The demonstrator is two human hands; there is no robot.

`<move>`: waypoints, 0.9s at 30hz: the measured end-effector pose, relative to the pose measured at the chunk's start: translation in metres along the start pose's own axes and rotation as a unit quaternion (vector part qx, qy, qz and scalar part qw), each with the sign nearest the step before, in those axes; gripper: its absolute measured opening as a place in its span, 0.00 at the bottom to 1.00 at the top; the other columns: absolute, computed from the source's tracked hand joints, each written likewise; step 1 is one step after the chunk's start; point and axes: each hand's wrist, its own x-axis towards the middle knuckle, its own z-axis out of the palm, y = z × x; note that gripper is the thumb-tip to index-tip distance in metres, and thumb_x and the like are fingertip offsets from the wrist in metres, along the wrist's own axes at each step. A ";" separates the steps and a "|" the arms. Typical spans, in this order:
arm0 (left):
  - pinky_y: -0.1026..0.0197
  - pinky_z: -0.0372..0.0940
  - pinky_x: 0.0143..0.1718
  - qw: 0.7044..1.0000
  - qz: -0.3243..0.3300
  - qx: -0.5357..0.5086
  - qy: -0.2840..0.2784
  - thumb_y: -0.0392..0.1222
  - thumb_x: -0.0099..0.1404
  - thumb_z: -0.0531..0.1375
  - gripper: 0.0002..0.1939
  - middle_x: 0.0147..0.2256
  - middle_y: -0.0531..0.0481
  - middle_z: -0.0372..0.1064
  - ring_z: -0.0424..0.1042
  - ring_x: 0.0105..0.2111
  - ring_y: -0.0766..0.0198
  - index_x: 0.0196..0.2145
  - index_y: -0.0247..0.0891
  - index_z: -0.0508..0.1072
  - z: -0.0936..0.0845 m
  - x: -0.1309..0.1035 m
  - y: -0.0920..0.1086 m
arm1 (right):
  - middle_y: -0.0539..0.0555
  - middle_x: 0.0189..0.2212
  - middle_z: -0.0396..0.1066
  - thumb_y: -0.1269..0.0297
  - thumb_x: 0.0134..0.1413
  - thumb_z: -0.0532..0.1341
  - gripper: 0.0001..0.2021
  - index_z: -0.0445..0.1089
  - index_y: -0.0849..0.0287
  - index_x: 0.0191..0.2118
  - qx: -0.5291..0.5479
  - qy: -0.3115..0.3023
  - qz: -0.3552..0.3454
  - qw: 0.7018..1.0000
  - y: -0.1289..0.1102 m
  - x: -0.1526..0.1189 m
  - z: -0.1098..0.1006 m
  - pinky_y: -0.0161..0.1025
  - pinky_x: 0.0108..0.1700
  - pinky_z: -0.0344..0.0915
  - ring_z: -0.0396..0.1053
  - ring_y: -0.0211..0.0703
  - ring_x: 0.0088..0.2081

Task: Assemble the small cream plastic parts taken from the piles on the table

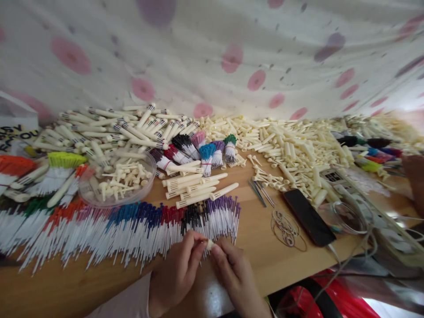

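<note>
My left hand (pixel 179 271) and my right hand (pixel 234 270) meet at the front edge of the table, fingers pinched together. Between their fingertips is a small cream plastic piece (pixel 210 244), mostly covered by the fingers. Just beyond them lies a long row of pen refills (pixel 142 234), white-stemmed with coloured ends sorted by colour. Behind the row, several cream pen barrels (pixel 198 187) with slots lie side by side. A clear round tub (pixel 153 174) to the left holds small cream plastic parts (pixel 124 179).
Rubber-banded refill bundles (pixel 207 159) stand before heaped pen barrels (pixel 132 128) and loose cream parts (pixel 285 141). Tweezers (pixel 257 193), rubber bands (pixel 285 227), a cabled phone (pixel 309 217) and a power strip (pixel 374 212) are on the right. A patterned curtain (pixel 212 57) hangs behind.
</note>
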 end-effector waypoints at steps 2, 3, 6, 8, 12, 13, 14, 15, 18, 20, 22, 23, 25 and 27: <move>0.61 0.64 0.32 0.996 -0.048 -0.058 -0.040 0.49 0.73 0.47 0.12 0.29 0.52 0.71 0.71 0.29 0.61 0.38 0.43 0.65 0.000 0.001 0.002 | 0.49 0.22 0.65 0.56 0.69 0.49 0.17 0.63 0.57 0.30 -0.034 0.003 -0.010 0.999 0.003 -0.002 -0.003 0.32 0.26 0.57 0.62 0.37 0.24; 0.61 0.63 0.31 0.993 -0.065 -0.081 -0.061 0.50 0.73 0.46 0.13 0.27 0.54 0.68 0.69 0.28 0.62 0.36 0.43 0.64 -0.002 0.003 0.004 | 0.49 0.23 0.67 0.57 0.69 0.50 0.16 0.65 0.58 0.32 -0.051 0.001 -0.014 0.999 0.004 -0.004 -0.005 0.32 0.27 0.58 0.64 0.38 0.25; 0.62 0.59 0.29 0.987 -0.074 -0.079 -0.115 0.52 0.73 0.46 0.16 0.24 0.56 0.63 0.65 0.26 0.63 0.31 0.44 0.62 -0.010 0.007 0.012 | 0.51 0.26 0.71 0.61 0.69 0.51 0.12 0.67 0.57 0.36 -0.096 -0.009 -0.036 0.995 0.007 -0.007 -0.010 0.33 0.29 0.60 0.68 0.40 0.27; 0.61 0.58 0.31 0.988 -0.062 -0.039 -0.138 0.51 0.73 0.46 0.15 0.25 0.56 0.63 0.65 0.27 0.62 0.31 0.44 0.62 -0.016 0.008 0.017 | 0.52 0.26 0.71 0.62 0.68 0.52 0.11 0.68 0.57 0.36 -0.126 -0.012 -0.068 0.990 0.007 -0.009 -0.013 0.33 0.29 0.59 0.68 0.40 0.27; 0.60 0.57 0.34 0.979 -0.058 -0.019 -0.193 0.52 0.73 0.45 0.17 0.26 0.54 0.63 0.65 0.29 0.60 0.30 0.43 0.61 -0.023 0.009 0.021 | 0.50 0.24 0.70 0.63 0.67 0.54 0.09 0.67 0.56 0.34 -0.177 -0.003 -0.107 0.978 0.006 -0.013 -0.018 0.33 0.27 0.58 0.67 0.40 0.25; 0.60 0.57 0.33 0.976 -0.062 -0.032 -0.207 0.53 0.72 0.45 0.18 0.26 0.54 0.63 0.64 0.29 0.61 0.29 0.43 0.61 -0.023 0.010 0.021 | 0.50 0.24 0.70 0.63 0.67 0.55 0.08 0.67 0.56 0.35 -0.184 -0.002 -0.110 0.977 0.005 -0.013 -0.018 0.34 0.27 0.58 0.68 0.40 0.25; 0.60 0.57 0.33 0.972 -0.066 -0.050 -0.219 0.54 0.72 0.44 0.19 0.25 0.54 0.61 0.63 0.28 0.61 0.28 0.43 0.60 -0.023 0.010 0.022 | 0.51 0.25 0.71 0.63 0.67 0.55 0.07 0.67 0.56 0.36 -0.191 -0.001 -0.115 0.975 0.003 -0.014 -0.019 0.34 0.28 0.59 0.68 0.41 0.26; 0.60 0.56 0.32 0.969 -0.070 -0.068 -0.227 0.54 0.72 0.43 0.20 0.24 0.55 0.60 0.62 0.27 0.61 0.27 0.43 0.58 -0.023 0.010 0.022 | 0.51 0.26 0.71 0.64 0.67 0.54 0.07 0.66 0.56 0.37 -0.198 -0.003 -0.123 0.973 0.002 -0.015 -0.019 0.34 0.29 0.59 0.69 0.41 0.27; 0.60 0.56 0.30 0.968 -0.073 -0.097 -0.222 0.56 0.72 0.43 0.21 0.22 0.56 0.57 0.60 0.25 0.62 0.25 0.44 0.56 -0.021 0.009 0.023 | 0.52 0.26 0.70 0.68 0.67 0.51 0.10 0.62 0.56 0.33 -0.226 -0.004 -0.152 0.962 -0.002 -0.018 -0.018 0.36 0.29 0.58 0.67 0.42 0.27; 0.60 0.56 0.30 0.973 -0.066 -0.083 -0.203 0.56 0.72 0.44 0.20 0.23 0.55 0.57 0.60 0.25 0.62 0.25 0.44 0.56 -0.018 0.007 0.023 | 0.52 0.25 0.69 0.69 0.66 0.50 0.11 0.59 0.55 0.29 -0.242 -0.002 -0.156 0.958 -0.004 -0.020 -0.017 0.36 0.28 0.57 0.65 0.41 0.25; 0.60 0.56 0.30 0.978 -0.057 -0.068 -0.188 0.56 0.72 0.44 0.21 0.23 0.55 0.58 0.61 0.26 0.62 0.25 0.44 0.56 -0.016 0.005 0.021 | 0.51 0.23 0.67 0.69 0.65 0.50 0.12 0.57 0.55 0.28 -0.247 -0.002 -0.146 0.958 -0.004 -0.021 -0.015 0.37 0.27 0.56 0.64 0.41 0.24; 0.60 0.56 0.30 0.979 -0.052 -0.068 -0.183 0.56 0.72 0.44 0.21 0.23 0.55 0.58 0.61 0.26 0.62 0.25 0.43 0.56 -0.015 0.004 0.021 | 0.51 0.23 0.67 0.69 0.65 0.50 0.12 0.56 0.55 0.27 -0.244 -0.004 -0.139 0.960 -0.004 -0.021 -0.015 0.37 0.27 0.56 0.64 0.41 0.24; 0.61 0.56 0.29 0.979 -0.047 -0.083 -0.179 0.56 0.72 0.44 0.21 0.22 0.56 0.58 0.61 0.25 0.62 0.25 0.44 0.56 -0.014 0.003 0.019 | 0.50 0.22 0.66 0.69 0.65 0.50 0.13 0.56 0.55 0.27 -0.230 -0.005 -0.136 0.964 -0.004 -0.021 -0.014 0.37 0.26 0.55 0.63 0.40 0.23; 0.61 0.56 0.28 0.978 -0.044 -0.103 -0.177 0.56 0.73 0.44 0.21 0.21 0.56 0.57 0.60 0.24 0.63 0.25 0.44 0.56 -0.013 0.002 0.018 | 0.50 0.22 0.66 0.69 0.65 0.50 0.13 0.56 0.55 0.27 -0.212 0.000 -0.143 0.967 -0.004 -0.019 -0.014 0.36 0.26 0.55 0.63 0.40 0.23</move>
